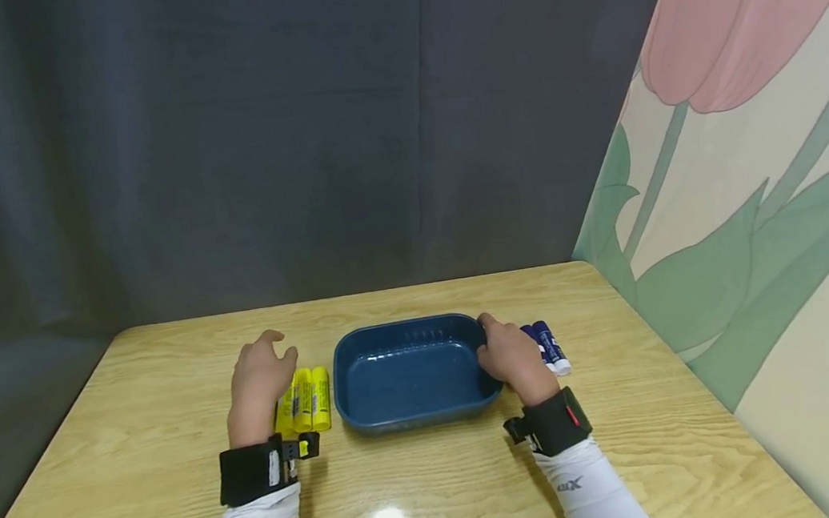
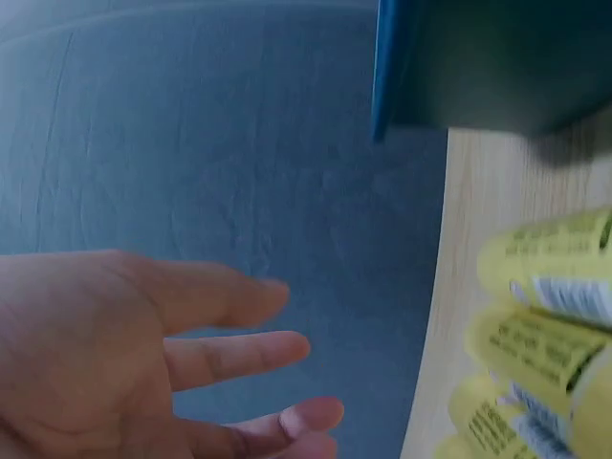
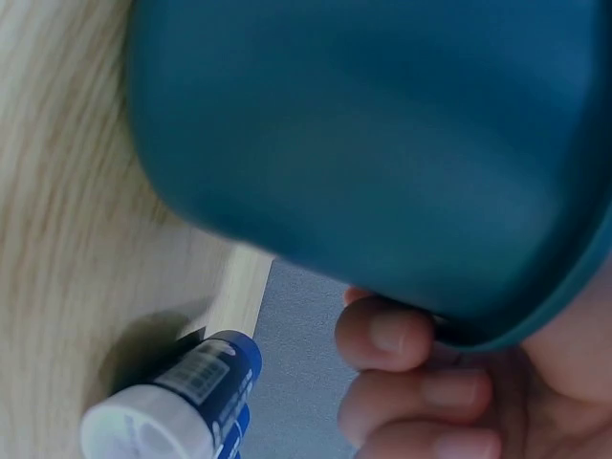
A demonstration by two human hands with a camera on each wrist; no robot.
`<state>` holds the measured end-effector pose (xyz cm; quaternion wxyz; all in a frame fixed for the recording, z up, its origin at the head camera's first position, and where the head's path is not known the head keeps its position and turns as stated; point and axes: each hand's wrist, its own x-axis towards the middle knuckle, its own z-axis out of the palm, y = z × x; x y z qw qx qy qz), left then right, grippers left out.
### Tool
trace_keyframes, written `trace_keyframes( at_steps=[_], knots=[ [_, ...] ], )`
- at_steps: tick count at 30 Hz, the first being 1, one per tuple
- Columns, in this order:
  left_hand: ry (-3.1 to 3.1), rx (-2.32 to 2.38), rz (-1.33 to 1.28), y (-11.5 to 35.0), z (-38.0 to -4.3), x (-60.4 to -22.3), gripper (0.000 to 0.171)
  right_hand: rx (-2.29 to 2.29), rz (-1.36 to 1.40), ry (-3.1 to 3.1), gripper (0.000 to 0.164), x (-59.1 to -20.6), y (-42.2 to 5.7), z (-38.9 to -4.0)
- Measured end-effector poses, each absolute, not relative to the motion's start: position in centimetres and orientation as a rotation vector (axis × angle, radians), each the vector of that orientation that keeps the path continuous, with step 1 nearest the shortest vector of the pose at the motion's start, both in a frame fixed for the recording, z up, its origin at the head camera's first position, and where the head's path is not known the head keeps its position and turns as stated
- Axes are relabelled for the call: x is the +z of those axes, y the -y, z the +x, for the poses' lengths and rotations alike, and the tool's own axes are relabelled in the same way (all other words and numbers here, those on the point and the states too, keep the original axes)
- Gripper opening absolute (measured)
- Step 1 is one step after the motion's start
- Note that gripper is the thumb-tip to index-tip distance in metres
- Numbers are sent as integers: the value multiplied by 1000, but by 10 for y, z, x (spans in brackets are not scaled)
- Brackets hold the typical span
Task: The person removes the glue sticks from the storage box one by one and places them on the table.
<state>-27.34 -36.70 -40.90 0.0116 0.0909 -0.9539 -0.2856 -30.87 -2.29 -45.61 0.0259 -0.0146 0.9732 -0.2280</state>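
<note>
A dark blue rectangular basin (image 1: pixel 408 380) stands on the table, its inside bare. My right hand (image 1: pixel 511 356) grips its right end; in the right wrist view the fingers (image 3: pixel 421 387) curl under the rim of the basin (image 3: pixel 382 163). To the left of the basin, my left hand (image 1: pixel 260 374) hovers with fingers spread, holding nothing. Beside and partly under it in the head view lie several yellow printed tubes (image 1: pixel 320 398) in a row. The left wrist view shows the hand (image 2: pixel 163 354) apart from these yellow tubes (image 2: pixel 535 354).
Past my right hand lie blue glue sticks (image 1: pixel 551 347) with white ends, partly hidden by that hand. The light wooden table (image 1: pixel 430 482) ends at a dark curtain (image 1: pixel 292 155) behind. A wall with painted tulips (image 1: pixel 758 211) borders the right side.
</note>
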Motion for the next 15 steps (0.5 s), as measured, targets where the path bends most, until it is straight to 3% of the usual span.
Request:
trace_keyframes(
  at_steps=[15],
  knots=[
    [3005,-633,-30,323,-301,-455,72,-723,-170,-3233,66,-484,-8,-301]
  ],
)
